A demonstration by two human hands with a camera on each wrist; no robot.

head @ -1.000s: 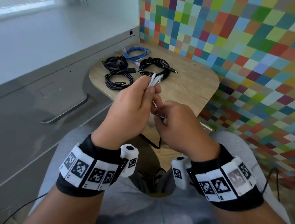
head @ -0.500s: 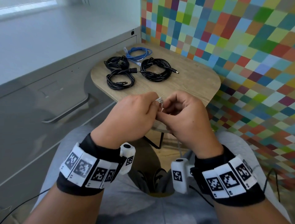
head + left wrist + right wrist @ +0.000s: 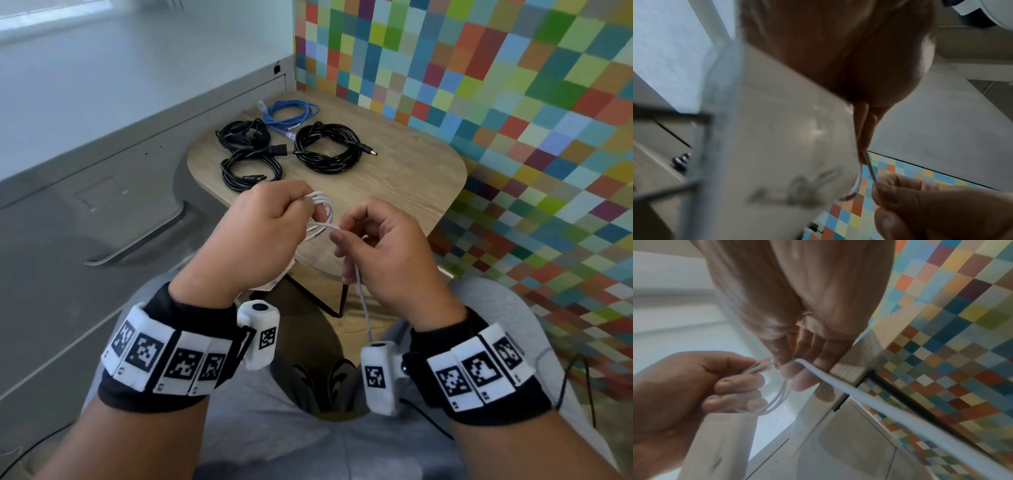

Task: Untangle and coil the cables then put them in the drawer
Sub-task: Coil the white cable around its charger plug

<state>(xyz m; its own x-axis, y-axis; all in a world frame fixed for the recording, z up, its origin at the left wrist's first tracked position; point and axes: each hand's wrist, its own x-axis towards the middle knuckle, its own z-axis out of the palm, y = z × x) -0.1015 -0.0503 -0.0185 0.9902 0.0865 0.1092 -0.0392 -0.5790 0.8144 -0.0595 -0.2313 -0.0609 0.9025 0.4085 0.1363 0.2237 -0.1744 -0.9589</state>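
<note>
White charger cable is half coiled: our left hand grips its loops, right hand pinches the slack. Beyond our fingers, four coils await the drawer.

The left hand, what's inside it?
The left hand grips loops of white cable and a white charger block. How many loops lie under the fingers is hidden.

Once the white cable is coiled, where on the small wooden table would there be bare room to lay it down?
The table is bare on its right half, between the large black coil and the mosaic wall, and along the near edge by the right hand. The far-left corner is crowded: three black coils and the blue cable lie close together.
</note>
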